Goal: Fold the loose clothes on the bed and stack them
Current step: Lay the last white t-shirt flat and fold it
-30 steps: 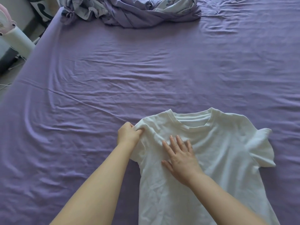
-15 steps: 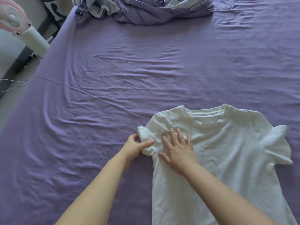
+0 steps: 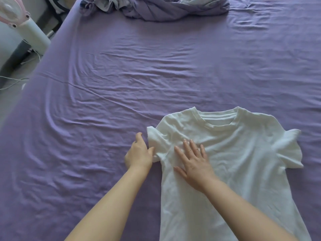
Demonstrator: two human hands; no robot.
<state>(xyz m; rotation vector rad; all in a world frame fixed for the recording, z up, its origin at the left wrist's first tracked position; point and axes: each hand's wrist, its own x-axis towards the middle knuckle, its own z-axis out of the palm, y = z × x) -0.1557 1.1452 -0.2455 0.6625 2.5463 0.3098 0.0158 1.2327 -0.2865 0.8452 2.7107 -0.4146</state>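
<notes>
A white T-shirt (image 3: 243, 162) lies spread on the purple bed sheet (image 3: 121, 84), collar away from me, its hem running out of the frame at the bottom. Its left sleeve (image 3: 154, 143) is pulled out to the side and stands slightly bunched. My left hand (image 3: 139, 152) rests on the sheet right beside that sleeve, fingers relaxed, thumb touching the sleeve's edge. My right hand (image 3: 192, 160) lies flat with spread fingers on the shirt's chest near the left armpit, pressing the cloth down. The right sleeve (image 3: 290, 148) lies crumpled at the far side.
A heap of purple and grey cloth (image 3: 156, 7) lies at the head of the bed. A white and pink fan (image 3: 20, 23) stands off the bed's left edge, with a cable (image 3: 12, 82) on the floor. Wrinkled sheet stretches between the shirt and the heap.
My left hand has drawn the left sleeve outward and loosened its pinch, now lying beside it. My right hand stays pressed on the chest. The view has shifted left.
</notes>
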